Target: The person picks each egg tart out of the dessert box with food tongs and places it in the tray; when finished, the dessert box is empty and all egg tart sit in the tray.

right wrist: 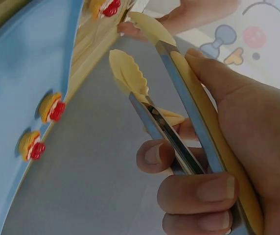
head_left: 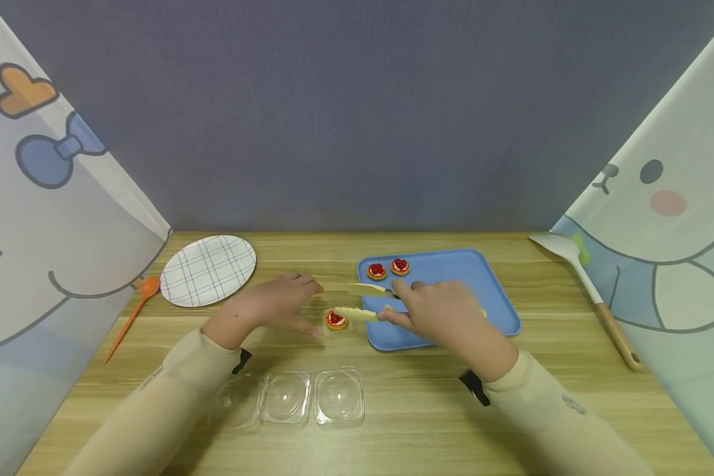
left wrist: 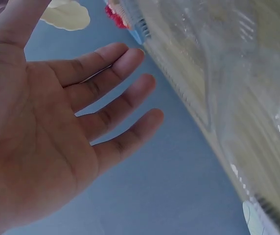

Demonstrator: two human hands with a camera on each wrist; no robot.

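Note:
My right hand (head_left: 443, 311) grips a pair of yellow-tipped metal tongs (right wrist: 203, 112), with thumb on one arm and fingers curled round the other. The tongs' tips are spread apart with nothing between them. Just beside the lower tip, a small tart with red topping (head_left: 336, 321) sits in what looks like a clear plastic box. My left hand (head_left: 282, 304) hovers left of that tart, its fingers extended and its palm bare in the left wrist view. Two similar tarts, one left (head_left: 377, 271) and one right (head_left: 400, 266), rest on the blue tray (head_left: 461, 264).
Several clear plastic boxes (head_left: 339, 396) stand at the front, partly behind the left sleeve. A checked plate (head_left: 208, 271) and an orange spoon (head_left: 133, 322) lie at left. At right a white spatula-like utensil with a wooden handle (head_left: 615, 334) leans near the patterned side panel.

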